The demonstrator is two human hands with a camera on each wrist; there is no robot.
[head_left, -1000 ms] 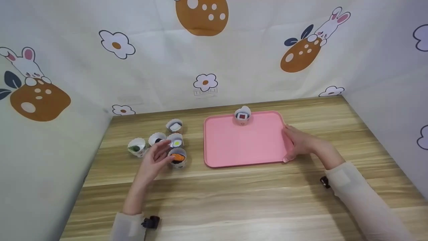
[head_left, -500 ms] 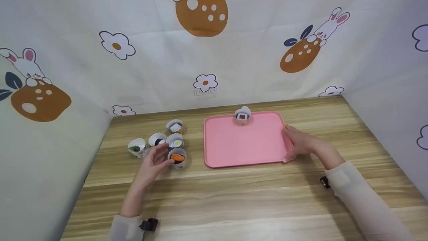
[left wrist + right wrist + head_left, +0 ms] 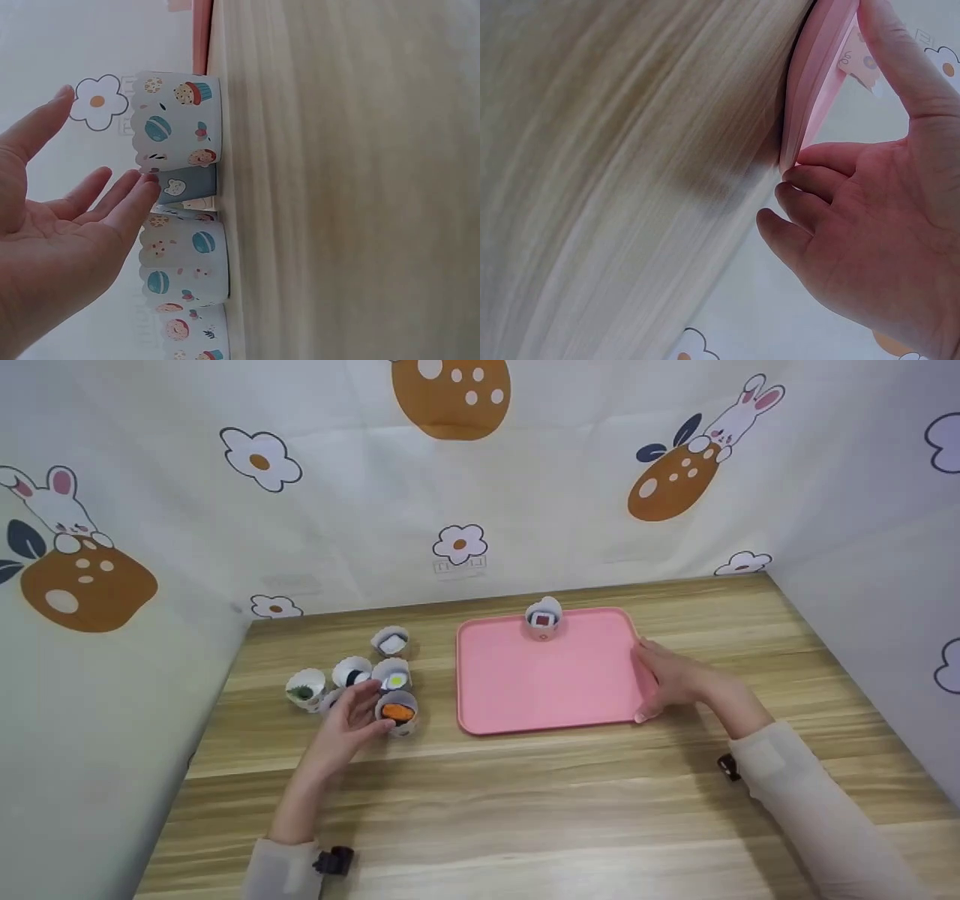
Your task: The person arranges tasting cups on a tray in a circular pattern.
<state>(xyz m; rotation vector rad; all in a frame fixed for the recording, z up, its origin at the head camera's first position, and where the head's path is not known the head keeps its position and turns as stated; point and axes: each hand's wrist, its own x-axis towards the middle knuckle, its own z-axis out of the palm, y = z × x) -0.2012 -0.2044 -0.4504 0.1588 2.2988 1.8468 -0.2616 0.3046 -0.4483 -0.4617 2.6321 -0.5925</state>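
Note:
My left hand (image 3: 341, 731) is beside a paper cup (image 3: 180, 120) that holds an orange-topped sushi piece (image 3: 397, 712). Its thumb and fingers are spread near the rim, with nothing between them; whether a fingertip touches the cup cannot be told. Close by stand several more paper cups, one with a yellow-centred white piece (image 3: 395, 681), one with a black-banded piece (image 3: 356, 679), one with a green leafy piece (image 3: 301, 693). My right hand (image 3: 671, 682) holds the right side of a pink tray (image 3: 555, 682), thumb at the near corner and fingers farther along the rim.
A paper cup (image 3: 544, 631) with a white, red-centred piece stands at the tray's far edge. Another cup (image 3: 391, 640) with a white piece sits behind the left group. The wooden table (image 3: 525, 810) meets a patterned cloth wall (image 3: 360, 525) at the back.
The left hand has drawn slightly left and down, its fingertips leaving more of the yellow-centred piece's cup in view. The right hand, tray and cups have stayed in place.

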